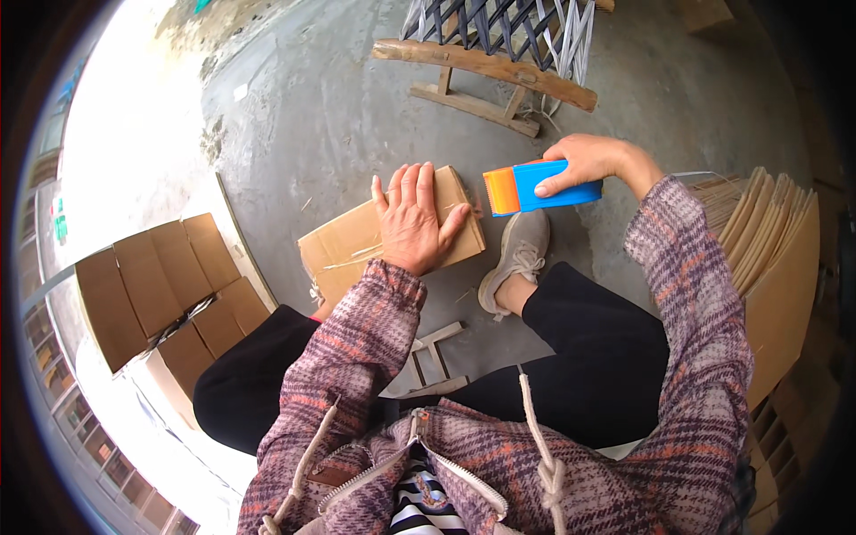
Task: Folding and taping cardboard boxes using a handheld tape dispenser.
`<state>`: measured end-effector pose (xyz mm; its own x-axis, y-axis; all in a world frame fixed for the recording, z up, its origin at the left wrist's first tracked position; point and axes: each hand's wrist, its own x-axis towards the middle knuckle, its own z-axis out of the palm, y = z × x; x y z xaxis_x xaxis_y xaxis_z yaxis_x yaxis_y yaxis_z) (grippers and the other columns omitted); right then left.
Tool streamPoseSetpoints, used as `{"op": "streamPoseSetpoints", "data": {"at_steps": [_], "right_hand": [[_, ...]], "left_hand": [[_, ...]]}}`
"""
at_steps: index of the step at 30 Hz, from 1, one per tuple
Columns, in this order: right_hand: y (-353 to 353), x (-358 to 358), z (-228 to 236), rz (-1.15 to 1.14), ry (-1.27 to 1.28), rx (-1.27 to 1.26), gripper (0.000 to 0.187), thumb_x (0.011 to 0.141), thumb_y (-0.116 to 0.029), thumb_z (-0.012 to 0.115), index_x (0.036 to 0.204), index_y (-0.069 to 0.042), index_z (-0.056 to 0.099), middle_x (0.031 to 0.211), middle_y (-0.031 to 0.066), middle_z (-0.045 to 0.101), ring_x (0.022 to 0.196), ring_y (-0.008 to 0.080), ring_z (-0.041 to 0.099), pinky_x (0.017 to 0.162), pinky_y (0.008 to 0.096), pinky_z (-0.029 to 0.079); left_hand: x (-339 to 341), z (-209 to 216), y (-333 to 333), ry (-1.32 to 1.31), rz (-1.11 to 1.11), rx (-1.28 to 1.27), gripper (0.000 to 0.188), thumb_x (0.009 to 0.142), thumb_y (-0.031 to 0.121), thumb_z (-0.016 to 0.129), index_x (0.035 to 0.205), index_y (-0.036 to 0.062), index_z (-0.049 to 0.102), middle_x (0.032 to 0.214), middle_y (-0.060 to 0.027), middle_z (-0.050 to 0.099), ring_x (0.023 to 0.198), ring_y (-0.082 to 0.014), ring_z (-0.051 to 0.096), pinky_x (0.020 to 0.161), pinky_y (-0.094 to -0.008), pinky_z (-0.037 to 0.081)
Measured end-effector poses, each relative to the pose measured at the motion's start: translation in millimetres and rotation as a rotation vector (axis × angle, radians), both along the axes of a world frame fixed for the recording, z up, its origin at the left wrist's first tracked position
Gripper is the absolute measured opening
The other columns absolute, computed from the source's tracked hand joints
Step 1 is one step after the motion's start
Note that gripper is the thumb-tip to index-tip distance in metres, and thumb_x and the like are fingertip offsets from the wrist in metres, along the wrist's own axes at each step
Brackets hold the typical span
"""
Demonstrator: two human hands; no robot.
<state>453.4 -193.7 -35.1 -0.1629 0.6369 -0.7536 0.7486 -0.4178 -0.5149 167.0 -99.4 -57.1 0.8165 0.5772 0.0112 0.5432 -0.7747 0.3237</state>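
A closed brown cardboard box (343, 239) lies between my feet, tilted at an angle. My left hand (415, 217) rests flat on top of it, fingers spread. To the right, my right hand (584, 167) grips a blue tape dispenser (557, 192) with an orange front end (502, 191). The dispenser is held just off the box's right end, above my shoe (517, 254). Its far side and most of the fingers behind it are hidden.
A wooden stool with a woven strap seat (486, 67) stands ahead. At left, an open carton (160, 276) has its flaps spread. Flattened cardboard sheets (767, 241) are stacked upright at right. Part of a wooden frame (432, 352) shows between my legs.
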Motion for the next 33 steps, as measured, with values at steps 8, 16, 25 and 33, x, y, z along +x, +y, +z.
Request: {"op": "streamPoseSetpoints", "data": {"at_steps": [8, 16, 25, 33], "right_hand": [[1.4, -4.4, -8.0, 0.011, -0.021, 0.093, 0.08, 0.065, -0.073, 0.059, 0.088, 0.003, 0.065, 0.082, 0.0173, 0.063, 0.077, 0.0288, 0.062, 0.063, 0.0391, 0.047], [3.9, -9.6, 0.3, 0.029, -0.042, 0.039, 0.074, 0.068, -0.069, 0.059, 0.094, 0.0, 0.066, 0.084, 0.0163, 0.065, 0.079, 0.0281, 0.062, 0.065, 0.0384, 0.047], [3.1, -24.7, -7.8, 0.036, 0.073, 0.076, 0.072, 0.069, -0.069, 0.058, 0.082, 0.001, 0.063, 0.077, 0.0169, 0.062, 0.075, 0.0286, 0.06, 0.062, 0.0394, 0.045], [1.1, -37.6, -25.6, 0.027, 0.123, 0.115, 0.073, 0.069, -0.071, 0.058, 0.084, 0.001, 0.063, 0.079, 0.0169, 0.062, 0.076, 0.0281, 0.061, 0.063, 0.0392, 0.045]], "left_hand": [[28.1, 1.9, -15.7, 0.035, 0.055, 0.009, 0.063, 0.079, 0.038, 0.052, 0.13, 0.003, 0.041, 0.131, -0.0196, 0.043, 0.128, -0.035, 0.033, 0.104, -0.0651, 0.01], [29.7, 7.5, -12.6, 0.056, 0.037, -0.048, 0.067, 0.073, 0.037, 0.055, 0.131, 0.0067, 0.039, 0.128, -0.0187, 0.042, 0.127, -0.0338, 0.033, 0.103, -0.0657, 0.012], [4.0, 8.9, -7.1, 0.04, 0.0, -0.058, 0.066, 0.072, 0.031, 0.055, 0.133, 0.0095, 0.039, 0.118, -0.0172, 0.046, 0.117, -0.0334, 0.04, 0.101, -0.0627, 0.017], [-8.6, 4.2, -3.1, -0.003, -0.043, -0.032, 0.062, 0.072, 0.031, 0.057, 0.128, 0.0094, 0.043, 0.117, -0.0139, 0.046, 0.118, -0.0314, 0.04, 0.103, -0.0604, 0.016]]}}
